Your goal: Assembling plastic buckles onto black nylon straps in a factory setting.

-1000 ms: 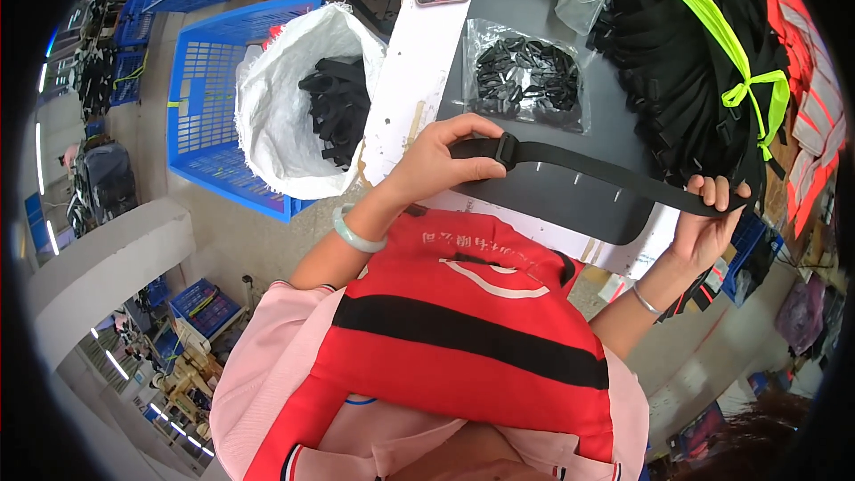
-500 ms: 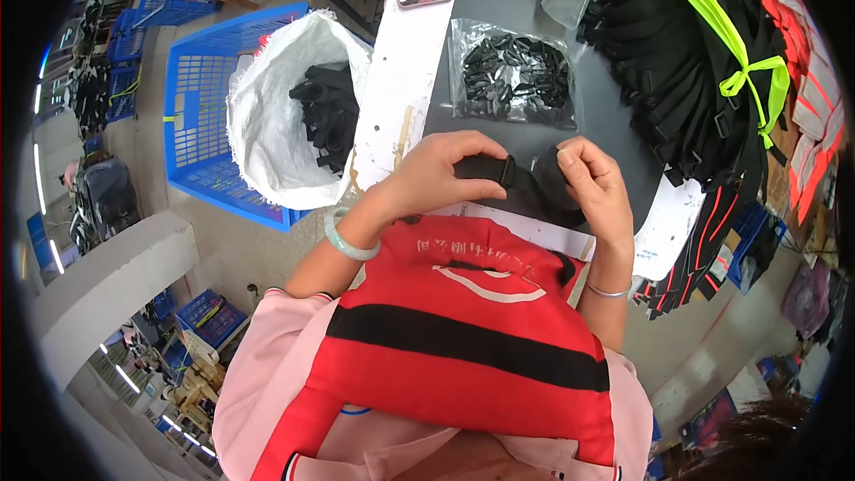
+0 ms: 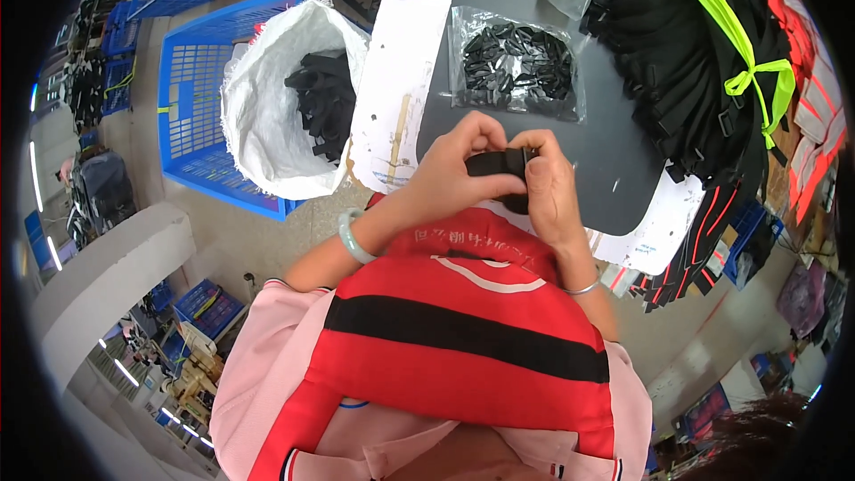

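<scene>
While both my hands met above the dark table (image 3: 614, 160), my left hand (image 3: 454, 180) and right hand (image 3: 550, 187) had their fingers closed around a folded black strap (image 3: 500, 163) held between them. A clear bag of black buckles (image 3: 515, 64) lay just beyond, and a white sack (image 3: 267, 116) of straps stood to my left.

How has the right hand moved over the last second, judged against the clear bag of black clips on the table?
Yes. The right hand came in leftward from the table's right edge; it now meets the left hand on the folded black webbing strap, just below the clear bag of black clips.
</scene>
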A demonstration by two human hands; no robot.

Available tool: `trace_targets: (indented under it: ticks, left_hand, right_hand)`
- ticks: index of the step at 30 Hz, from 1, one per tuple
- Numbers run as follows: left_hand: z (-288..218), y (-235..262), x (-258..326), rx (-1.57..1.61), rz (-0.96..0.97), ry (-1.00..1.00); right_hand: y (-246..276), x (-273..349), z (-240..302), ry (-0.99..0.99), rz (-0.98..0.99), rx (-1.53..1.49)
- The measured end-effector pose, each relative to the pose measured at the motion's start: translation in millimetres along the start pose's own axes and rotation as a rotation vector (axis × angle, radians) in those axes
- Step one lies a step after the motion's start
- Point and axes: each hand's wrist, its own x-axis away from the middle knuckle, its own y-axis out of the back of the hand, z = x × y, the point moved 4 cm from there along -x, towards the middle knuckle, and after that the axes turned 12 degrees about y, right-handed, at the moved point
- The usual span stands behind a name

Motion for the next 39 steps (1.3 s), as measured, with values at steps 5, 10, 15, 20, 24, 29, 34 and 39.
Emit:
trace_targets:
  ticks: [5,10,15,20,24,29,34,39]
  left_hand:
    - [10,5,7,0.433,0.029,0.213]
    - [11,26,23,0.494,0.071,0.215]
    - [4,110,44,1.117,-0.148,0.054]
    - [-53,223,120,1.173,-0.313,-0.459]
    - [-58,254,148,0.986,-0.511,-0.486]
    - [16,253,104,0.091,-0.969,-0.079]
    - [32,184,45,-0.402,-0.839,-0.049]
    - [6,117,0,-0.459,-0.564,-0.115]
  right_hand:
    - [-13,0,0,0.009,-0.005,-0.009]
    - [-20,-10,19,0.231,0.227,0.167]
    - [-5,-21,23,0.307,0.229,0.356]
    - [28,-40,13,0.297,0.195,0.371]
    - [88,-80,-8,0.262,-0.147,0.604]
    - [116,-127,-45,0.31,-0.025,1.268]
    - [114,-143,-41,0.297,0.054,1.327]
    - [112,-154,-55,0.244,0.148,1.41]
